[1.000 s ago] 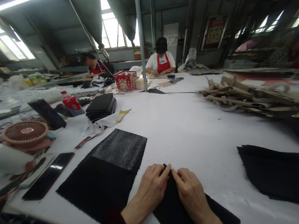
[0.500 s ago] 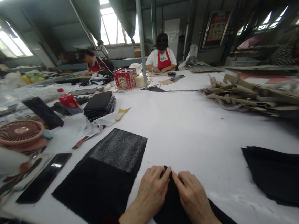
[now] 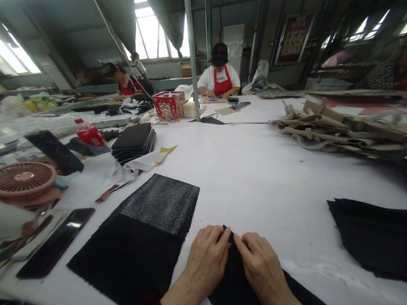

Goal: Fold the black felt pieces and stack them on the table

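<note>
Both your left hand [image 3: 209,255] and right hand [image 3: 263,265] pinch the black fabric piece [image 3: 234,284] at six o'clock. A pink fan [image 3: 20,180] sits at nine.

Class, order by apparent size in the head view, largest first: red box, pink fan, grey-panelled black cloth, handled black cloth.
Grey-panelled black cloth
Pink fan
Red box
Unranked: handled black cloth, partly covered and cut off by the frame.

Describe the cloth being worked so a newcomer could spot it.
Start at the white table, bottom middle of view. The black cloth lies between the left black pile and right black pile; only it is under the left grip and right grip.
</note>
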### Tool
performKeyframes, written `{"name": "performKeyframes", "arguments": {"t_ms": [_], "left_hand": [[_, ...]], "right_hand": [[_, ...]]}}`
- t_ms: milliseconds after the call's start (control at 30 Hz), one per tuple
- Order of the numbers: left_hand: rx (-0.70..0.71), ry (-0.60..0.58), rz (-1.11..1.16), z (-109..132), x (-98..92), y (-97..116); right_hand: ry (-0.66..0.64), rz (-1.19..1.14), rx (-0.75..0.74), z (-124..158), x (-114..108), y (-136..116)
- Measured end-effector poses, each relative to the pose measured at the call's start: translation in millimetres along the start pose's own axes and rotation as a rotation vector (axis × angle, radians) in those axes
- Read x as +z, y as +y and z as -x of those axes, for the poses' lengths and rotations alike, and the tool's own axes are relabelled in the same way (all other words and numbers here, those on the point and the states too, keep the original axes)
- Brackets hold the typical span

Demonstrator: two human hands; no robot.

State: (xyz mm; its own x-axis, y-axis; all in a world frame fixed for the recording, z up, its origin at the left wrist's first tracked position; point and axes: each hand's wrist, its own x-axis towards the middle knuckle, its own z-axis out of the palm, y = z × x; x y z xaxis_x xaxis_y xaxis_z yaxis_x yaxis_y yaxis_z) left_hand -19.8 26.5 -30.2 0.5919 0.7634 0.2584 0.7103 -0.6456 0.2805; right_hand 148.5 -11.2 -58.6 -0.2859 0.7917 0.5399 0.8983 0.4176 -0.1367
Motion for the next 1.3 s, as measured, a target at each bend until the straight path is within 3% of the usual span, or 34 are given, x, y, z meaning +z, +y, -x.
{"name": "performKeyframes", "arguments": {"t_ms": [600,700,967,1133,1300], "left_hand": [[-0.058,0.062,-0.030,0,-0.7,-1],[-0.005,0.101,-0.040,-1,-6.3,-1],[0.134,0.010,-0.172,-3,-3.0,-4],[0.248,-0.030,-0.290,-16,-6.9,-13],[0.274,-0.070,-0.351,-25,-8.7,-14]], "right_hand": [[0.007,0.023,0.016,0,0,-1],[0.015,0.022,0.022,-1,0,-1],[0.000,0.013,0.046,0,0,-1],[-0.012,0.020,0.099,-6,3,3],[-0.010,0.024,0.133,-12,1,6]]}}
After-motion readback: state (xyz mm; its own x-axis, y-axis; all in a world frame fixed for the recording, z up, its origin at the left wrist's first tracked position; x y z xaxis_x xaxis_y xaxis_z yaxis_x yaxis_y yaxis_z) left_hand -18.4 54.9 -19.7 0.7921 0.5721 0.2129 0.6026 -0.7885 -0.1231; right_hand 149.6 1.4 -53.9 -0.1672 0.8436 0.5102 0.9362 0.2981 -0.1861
